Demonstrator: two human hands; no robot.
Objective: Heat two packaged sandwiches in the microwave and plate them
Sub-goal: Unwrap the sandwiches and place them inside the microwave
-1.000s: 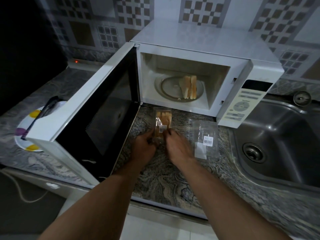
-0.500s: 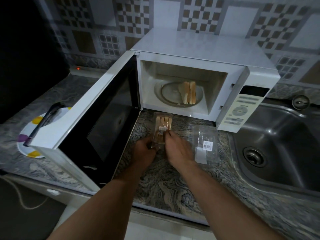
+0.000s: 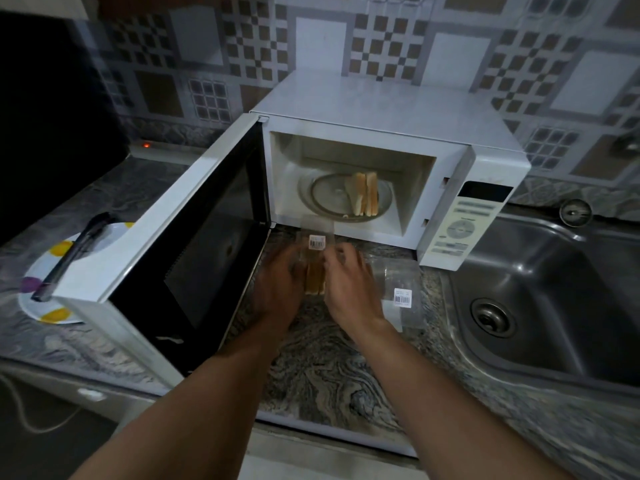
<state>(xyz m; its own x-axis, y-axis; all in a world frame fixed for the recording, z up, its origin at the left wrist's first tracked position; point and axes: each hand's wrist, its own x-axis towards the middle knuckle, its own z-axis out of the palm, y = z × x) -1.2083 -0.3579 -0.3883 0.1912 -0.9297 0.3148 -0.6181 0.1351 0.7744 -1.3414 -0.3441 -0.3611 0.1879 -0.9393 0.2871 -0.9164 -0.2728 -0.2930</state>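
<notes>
Both hands work at the middle of the marbled counter (image 3: 329, 362), just in front of the open microwave (image 3: 381, 109). The left hand (image 3: 278, 289) grips the left side of the sandwich package (image 3: 316, 254) with curled fingers. The right hand (image 3: 349, 289) pinches the package's right side, though motion blur softens both sets of fingertips. Half a second ago the package lay flat on the counter with its barcode label (image 3: 317, 242) close to the fingers. Now its clear top stands raised toward 12 o'clock, the label sits above the hands, and the packed sandwich (image 3: 315, 284) shows bare between the two palms. At 12 o'clock from the hands, an unwrapped sandwich (image 3: 363, 197) stands on edge on the glass turntable (image 3: 322, 199) inside the microwave, as it did before. The door (image 3: 207, 237) hangs wide open toward 9 o'clock. An empty wrapper (image 3: 398, 278) lies flat on the counter at 3 o'clock, just beside the right hand, unmoved. Farther out at 3 o'clock is the steel sink (image 3: 540, 306). At 9 o'clock, beyond the door, a spotted plate (image 3: 45, 268) carries a dark utensil (image 3: 74, 252) laid across it.
</notes>
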